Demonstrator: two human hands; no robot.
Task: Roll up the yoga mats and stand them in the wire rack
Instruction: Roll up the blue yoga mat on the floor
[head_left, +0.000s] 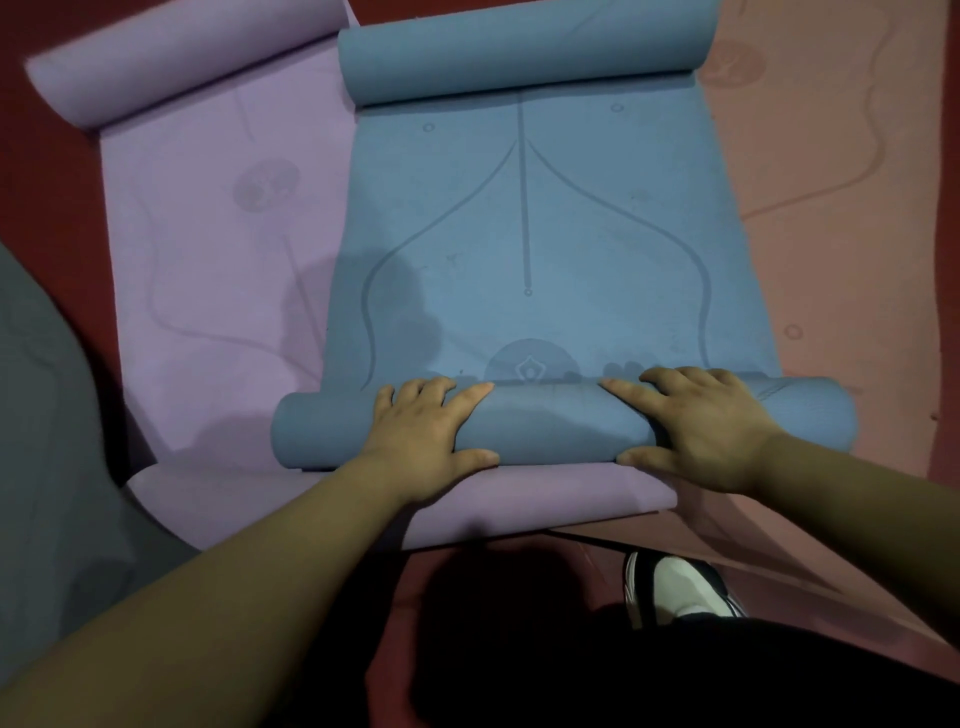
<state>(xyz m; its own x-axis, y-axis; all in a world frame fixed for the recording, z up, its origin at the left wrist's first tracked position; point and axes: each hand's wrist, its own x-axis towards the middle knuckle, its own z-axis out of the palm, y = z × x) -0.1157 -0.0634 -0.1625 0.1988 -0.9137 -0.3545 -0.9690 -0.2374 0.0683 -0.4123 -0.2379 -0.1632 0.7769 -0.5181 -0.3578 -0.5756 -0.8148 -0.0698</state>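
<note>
A blue yoga mat (530, 234) lies lengthwise in front of me, its near end rolled into a tube (550, 426) and its far end curled up too. My left hand (423, 431) lies over the left part of the near roll, fingers curved over its top and thumb against its near side. My right hand (698, 423) holds the right part the same way. Under the blue mat lies a purple mat (208, 234), curled at its far end. A pink mat (831, 234) lies at the right. No wire rack is in view.
A grey mat (57, 415) lies at the left edge. The floor (47, 171) is dark red. My white and black shoe (675, 587) stands just behind the mats' near edges, on the right.
</note>
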